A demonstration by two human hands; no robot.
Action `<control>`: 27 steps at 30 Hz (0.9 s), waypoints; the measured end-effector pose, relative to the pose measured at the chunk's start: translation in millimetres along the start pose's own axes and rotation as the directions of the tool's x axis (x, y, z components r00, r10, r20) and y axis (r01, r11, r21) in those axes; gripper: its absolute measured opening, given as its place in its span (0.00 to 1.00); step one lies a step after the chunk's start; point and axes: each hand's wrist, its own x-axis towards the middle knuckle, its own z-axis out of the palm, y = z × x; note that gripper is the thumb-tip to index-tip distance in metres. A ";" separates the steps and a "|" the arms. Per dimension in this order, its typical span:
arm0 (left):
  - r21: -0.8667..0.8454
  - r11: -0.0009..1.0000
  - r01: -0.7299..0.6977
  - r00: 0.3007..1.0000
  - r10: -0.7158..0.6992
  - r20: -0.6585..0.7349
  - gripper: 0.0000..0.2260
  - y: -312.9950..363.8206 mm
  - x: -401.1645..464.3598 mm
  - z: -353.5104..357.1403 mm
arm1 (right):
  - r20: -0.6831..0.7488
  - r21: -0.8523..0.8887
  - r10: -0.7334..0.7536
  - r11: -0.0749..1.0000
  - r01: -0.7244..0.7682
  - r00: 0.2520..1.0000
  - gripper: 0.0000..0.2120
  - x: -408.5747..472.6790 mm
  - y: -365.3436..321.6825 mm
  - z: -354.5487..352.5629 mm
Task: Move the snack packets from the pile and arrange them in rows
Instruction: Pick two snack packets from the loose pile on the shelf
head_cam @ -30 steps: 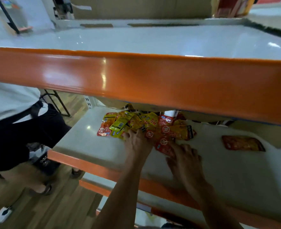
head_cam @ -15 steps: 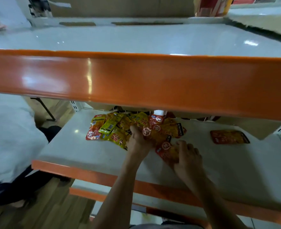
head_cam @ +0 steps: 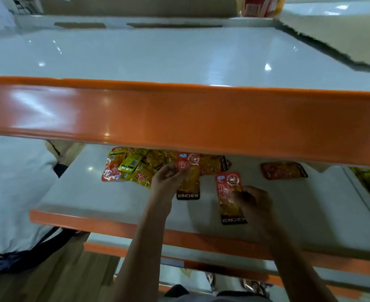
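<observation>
Both forearms reach forward under the orange beam (head_cam: 179, 118) onto the white shelf (head_cam: 105, 199). The left hand (head_cam: 165, 178) has its grip clamped on the left edge of a red packet (head_cam: 188, 177) at the near side of the pile (head_cam: 136, 166), fingers curled round it. The right hand (head_cam: 252, 200) pinches a second red packet (head_cam: 228, 192), which stands apart from the pile, just right of the first. A lone packet (head_cam: 283, 170) lies flat farther right on the shelf.
</observation>
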 end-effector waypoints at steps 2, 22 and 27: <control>-0.006 1.000 0.022 0.998 -0.022 0.054 0.18 -1.8 -4.7 5.4 | -0.044 0.088 0.020 0.996 -0.016 0.999 0.10 -3.6 0.6 -6.7; 0.347 0.929 0.132 0.784 -0.312 0.537 0.13 -37.5 -55.6 115.5 | -0.484 0.407 0.383 0.894 -0.185 0.787 0.11 -124.6 52.5 -93.3; 0.399 0.913 0.084 0.722 -0.332 0.608 0.11 -59.2 -78.4 151.0 | -0.534 0.506 0.444 0.850 -0.149 0.720 0.07 -160.5 68.7 -120.0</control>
